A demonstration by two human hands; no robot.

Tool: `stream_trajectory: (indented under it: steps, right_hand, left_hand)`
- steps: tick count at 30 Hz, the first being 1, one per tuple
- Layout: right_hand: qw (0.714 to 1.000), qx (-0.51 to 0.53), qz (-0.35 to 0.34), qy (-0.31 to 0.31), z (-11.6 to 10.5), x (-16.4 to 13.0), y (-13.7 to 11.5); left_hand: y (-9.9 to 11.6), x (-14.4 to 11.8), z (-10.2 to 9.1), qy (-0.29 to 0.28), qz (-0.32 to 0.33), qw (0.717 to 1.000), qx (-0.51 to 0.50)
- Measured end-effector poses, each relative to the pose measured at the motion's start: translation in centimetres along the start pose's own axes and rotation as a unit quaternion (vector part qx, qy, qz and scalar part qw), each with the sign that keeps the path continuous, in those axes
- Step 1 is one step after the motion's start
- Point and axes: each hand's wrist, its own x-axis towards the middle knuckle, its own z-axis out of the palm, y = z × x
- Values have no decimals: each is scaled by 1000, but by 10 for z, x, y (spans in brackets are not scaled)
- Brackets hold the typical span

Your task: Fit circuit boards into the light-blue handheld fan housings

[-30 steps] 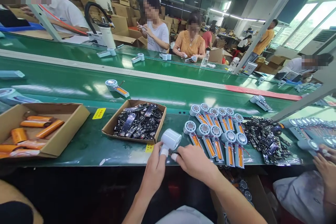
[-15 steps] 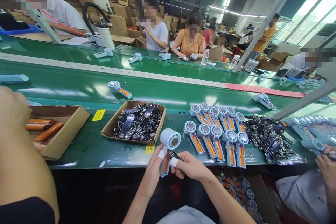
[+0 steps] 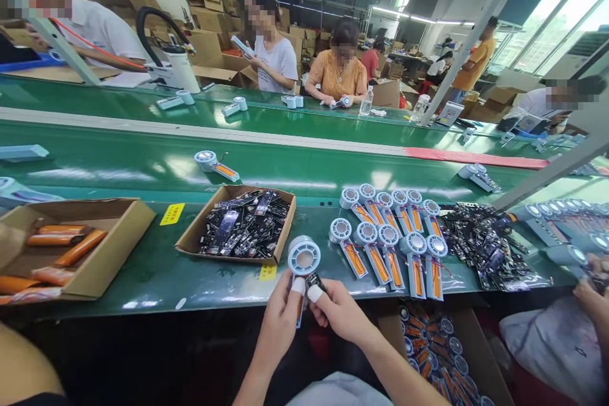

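Observation:
My left hand (image 3: pixel 281 314) is closed round the handle of a light-blue handheld fan (image 3: pixel 304 256), its round head tilted up above the fingers. Between the thumb and fingers of my right hand (image 3: pixel 340 307) is a small black circuit board (image 3: pixel 314 280), held close against the fan's handle. White wraps cover both thumb tips. Most of the handle is hidden behind my fingers. To the right, several half-assembled fans (image 3: pixel 389 236) lie in rows with orange batteries showing in their handles. A cardboard tray (image 3: pixel 186 245) of circuit boards stands to the left, beyond my hands.
At far left sits a cardboard box (image 3: pixel 124 242) with orange batteries. Loose circuit boards (image 3: pixel 492 247) are heaped at right. Below the table edge, a carton (image 3: pixel 490 355) holds more fans. Co-workers sit on both sides and across the green conveyor (image 3: pixel 285 168).
The fan in my left hand has turned, so its round face points more upward toward me. At left, a neighbour's arm has drawn back from the battery box.

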Motion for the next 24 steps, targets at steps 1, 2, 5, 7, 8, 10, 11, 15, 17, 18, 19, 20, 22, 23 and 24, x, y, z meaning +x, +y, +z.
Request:
stream_trajectory:
  steps: [1, 2, 5, 7, 8, 10, 11, 15, 17, 18, 19, 20, 22, 23, 24]
  right_hand:
    - [998, -41, -26, 27, 1, -2, 0]
    - [993, -85, -55, 59, 2, -5, 0]
    - [956, -212, -151, 137, 3, -14, 6]
    - [917, -297, -210, 166, 2, -19, 13]
    - [898, -329, -232, 177, 0, -20, 17]
    - [878, -355, -250, 198, -3, -21, 24]
    - [878, -352, -251, 207, -4, -21, 26]
    - [883, -329, -256, 215, -7, -21, 30]
    - [873, -349, -268, 210, -7, -22, 30]
    - [864, -367, -277, 207, -7, -23, 29]
    - [852, -387, -285, 205, -6, -23, 29]
    - [840, -408, -292, 205, -6, -24, 29]
    - [820, -443, -299, 206, -6, -23, 28]
    - [813, -454, -299, 209, -6, -23, 29]
    - [807, -463, -297, 213, -7, -22, 29]
  left_hand:
    - [3, -1, 0, 4, -8, 1000, -2]
    - [6, -2, 1, 7, -20, 1000, -9]
    - [11, -2, 4, 0, -48, 998, -43]
    - [12, 0, 6, -3, -51, 997, -59]
    - [11, 1, 7, -5, -51, 997, -61]
    - [10, 2, 7, -14, -54, 996, -63]
    - [9, 2, 7, -15, -59, 996, -64]
    - [7, 1, 5, -10, -78, 994, -72]
    - [8, 0, 5, -20, -76, 994, -79]
    - [8, 0, 6, -26, -74, 994, -83]
    - [8, 0, 7, -28, -73, 993, -85]
    - [8, 1, 8, -26, -72, 993, -85]
    - [7, 2, 10, -16, -73, 994, -83]
    - [6, 3, 10, -13, -73, 994, -81]
    - [5, 4, 10, -12, -73, 994, -80]
